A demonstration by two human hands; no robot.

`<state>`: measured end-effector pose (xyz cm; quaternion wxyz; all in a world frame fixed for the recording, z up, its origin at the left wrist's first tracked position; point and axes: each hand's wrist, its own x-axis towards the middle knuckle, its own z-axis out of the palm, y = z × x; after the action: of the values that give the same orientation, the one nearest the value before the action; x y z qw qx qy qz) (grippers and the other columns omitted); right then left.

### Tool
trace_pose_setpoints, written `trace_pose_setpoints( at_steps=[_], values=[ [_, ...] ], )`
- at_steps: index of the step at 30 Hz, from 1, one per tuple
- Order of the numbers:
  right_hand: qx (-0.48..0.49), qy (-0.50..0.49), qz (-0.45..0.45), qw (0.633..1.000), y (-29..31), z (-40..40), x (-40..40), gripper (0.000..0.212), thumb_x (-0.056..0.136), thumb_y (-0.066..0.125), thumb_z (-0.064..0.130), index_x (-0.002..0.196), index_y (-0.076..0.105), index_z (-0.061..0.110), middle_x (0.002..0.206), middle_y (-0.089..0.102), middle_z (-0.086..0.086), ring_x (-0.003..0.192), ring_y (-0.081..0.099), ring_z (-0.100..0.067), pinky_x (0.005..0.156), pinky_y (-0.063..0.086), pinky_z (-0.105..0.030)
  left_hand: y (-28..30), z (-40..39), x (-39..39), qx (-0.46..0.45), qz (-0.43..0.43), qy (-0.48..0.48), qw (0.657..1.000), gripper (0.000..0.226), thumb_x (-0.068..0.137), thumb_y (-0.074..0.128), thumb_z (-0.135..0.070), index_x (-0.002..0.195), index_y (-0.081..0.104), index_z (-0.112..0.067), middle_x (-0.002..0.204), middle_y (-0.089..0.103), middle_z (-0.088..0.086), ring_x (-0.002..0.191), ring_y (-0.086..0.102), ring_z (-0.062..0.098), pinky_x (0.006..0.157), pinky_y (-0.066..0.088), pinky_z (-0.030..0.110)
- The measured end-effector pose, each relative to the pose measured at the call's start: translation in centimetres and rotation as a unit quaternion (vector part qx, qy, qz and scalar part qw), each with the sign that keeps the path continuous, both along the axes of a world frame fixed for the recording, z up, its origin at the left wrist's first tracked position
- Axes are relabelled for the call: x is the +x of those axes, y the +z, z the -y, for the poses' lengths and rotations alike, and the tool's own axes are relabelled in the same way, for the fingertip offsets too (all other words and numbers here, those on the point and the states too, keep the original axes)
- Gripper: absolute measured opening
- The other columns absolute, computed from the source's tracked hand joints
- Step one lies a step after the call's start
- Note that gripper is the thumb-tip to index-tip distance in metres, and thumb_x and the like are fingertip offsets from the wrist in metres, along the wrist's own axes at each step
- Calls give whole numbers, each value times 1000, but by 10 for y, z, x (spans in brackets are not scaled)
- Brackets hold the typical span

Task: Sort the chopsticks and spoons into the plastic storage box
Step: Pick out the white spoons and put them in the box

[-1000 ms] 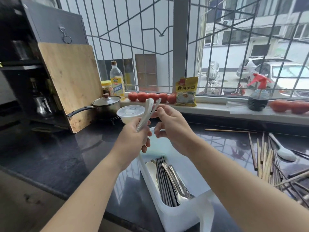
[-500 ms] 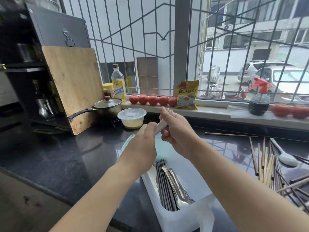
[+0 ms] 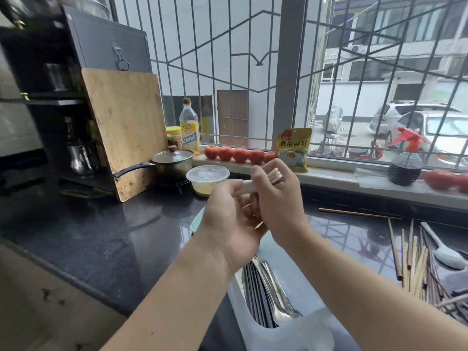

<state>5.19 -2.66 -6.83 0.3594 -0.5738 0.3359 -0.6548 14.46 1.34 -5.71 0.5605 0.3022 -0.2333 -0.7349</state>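
Dark glossy counter (image 3: 101, 236) under barred window (image 3: 253, 72); left hand (image 3: 228, 224), right hand (image 3: 278, 203) both pinching white spoons (image 3: 274, 176).

The left hand (image 3: 228, 224) hides most of the white spoons (image 3: 272, 176); the storage box (image 3: 291, 335) runs off the bottom edge.

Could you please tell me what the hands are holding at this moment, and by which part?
Both hands grip a bundle of white spoons along the handles; the handle ends stick out above the right hand.
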Motion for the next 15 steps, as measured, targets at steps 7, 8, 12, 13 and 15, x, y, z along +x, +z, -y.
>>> trace_pose_setpoints(
  at_steps=[7, 8, 12, 13, 15],
  values=[
    [40, 35, -165, 985, -12, 5, 11, 11, 90, 73, 25, 85, 70, 15, 75, 73, -1, 67, 66, -11, 63, 54, -29, -10, 16, 9, -29, 64, 202, 977, 35, 111, 43, -26, 120, 63, 1, 102, 71, 18, 90, 70, 25, 75, 56, 32],
    [52, 46, -191, 979, -14, 6, 12, 9, 91, 72, 25, 90, 72, 16, 80, 75, -2, 71, 69, -13, 65, 56, -30, -16, 17, 14, -43, 143, 235, 960, 32, 111, 44, -27, 120, 62, -2, 100, 72, 15, 87, 69, 22, 73, 57, 32],
    [114, 92, -250, 957, -14, 3, 10, 19, 95, 69, 30, 95, 71, 12, 84, 77, -2, 80, 73, -14, 71, 61, -30, -30, 17, 35, -136, 420, 256, 860, 32, 108, 42, -45, 121, 55, -19, 111, 71, 4, 104, 69, 20, 96, 56, 46],
    [128, 117, -250, 953, -12, 1, 8, 21, 96, 67, 31, 95, 71, 10, 84, 77, -3, 79, 73, -13, 72, 61, -29, -31, 17, 37, -156, 451, 246, 843, 28, 108, 40, -46, 120, 52, -23, 112, 70, 2, 104, 68, 17, 96, 55, 43],
    [130, 150, -262, 944, -10, 0, 4, 26, 101, 60, 28, 94, 71, 6, 81, 76, -4, 75, 74, -12, 71, 60, -29, -31, 15, 37, -184, 490, 237, 818, 20, 109, 37, -44, 118, 46, -28, 107, 66, -3, 99, 64, 10, 87, 50, 35]
  ],
)
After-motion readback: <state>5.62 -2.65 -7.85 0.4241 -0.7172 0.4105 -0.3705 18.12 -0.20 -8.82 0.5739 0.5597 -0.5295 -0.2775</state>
